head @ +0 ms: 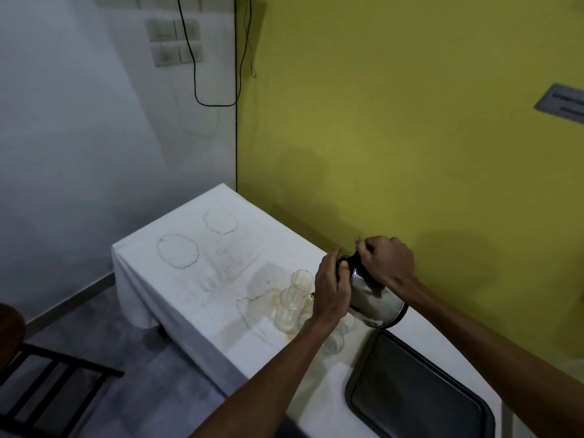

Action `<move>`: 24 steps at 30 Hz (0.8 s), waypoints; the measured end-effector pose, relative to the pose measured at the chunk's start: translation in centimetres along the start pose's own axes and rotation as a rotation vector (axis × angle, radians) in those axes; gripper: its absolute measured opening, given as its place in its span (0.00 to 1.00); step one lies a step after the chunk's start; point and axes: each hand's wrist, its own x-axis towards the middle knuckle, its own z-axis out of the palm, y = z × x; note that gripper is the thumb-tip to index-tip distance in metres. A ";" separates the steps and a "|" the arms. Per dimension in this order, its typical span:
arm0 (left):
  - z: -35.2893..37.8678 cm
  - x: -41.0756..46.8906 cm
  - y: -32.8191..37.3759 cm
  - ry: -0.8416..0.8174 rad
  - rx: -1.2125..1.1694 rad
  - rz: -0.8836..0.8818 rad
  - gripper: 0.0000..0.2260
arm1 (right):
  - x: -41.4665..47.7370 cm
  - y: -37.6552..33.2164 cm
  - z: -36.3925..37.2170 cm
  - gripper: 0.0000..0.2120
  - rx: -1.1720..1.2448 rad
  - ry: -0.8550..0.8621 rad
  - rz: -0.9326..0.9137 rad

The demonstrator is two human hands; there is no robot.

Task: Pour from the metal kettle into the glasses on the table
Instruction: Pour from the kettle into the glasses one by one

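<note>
Tilting toward the left hand (331, 292), the metal kettle (376, 303) hangs above the table (196, 279) with its spout end lowered toward the glasses. The right hand (385, 263) is closed round the black handle at the kettle's top, while the left hand lies flat against the lid end with its fingers together; whether those fingers actually grip anything cannot be told, since the palm faces away. The spout is mostly hidden behind the left hand, only a small tip showing just left of the wrist, and any stream is too faint to make out.

Four glasses can be counted, though clear glass on white cloth blurs their outlines: a far glass (301, 279) and a near tall glass (289, 308) stand just left of the left hand, touching or nearly so, and two more are partly covered by the left forearm, one low glass (335, 343) beneath it and another glass (346, 325) under the kettle's base.

One dark tray (417, 393) lies below the right forearm, cut off by the lower edge of the view. Beyond the left hand the stained tablecloth is open to the far corner; the right hand is close to the yellow wall (410, 121).
</note>
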 end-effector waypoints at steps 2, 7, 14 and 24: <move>0.0 -0.1 -0.1 -0.018 0.002 -0.013 0.21 | 0.2 0.1 0.1 0.27 -0.007 -0.001 -0.014; -0.4 -0.3 -0.4 -0.088 0.007 -0.032 0.22 | 0.3 0.5 0.5 0.27 -0.025 -0.015 -0.046; -1.1 -0.4 -0.9 -0.136 0.037 -0.042 0.24 | 0.2 0.2 1.2 0.26 -0.062 0.033 -0.107; -1.2 0.6 -1.7 -0.141 0.104 -0.033 0.29 | 0.7 0.2 2.1 0.24 -0.061 0.122 -0.185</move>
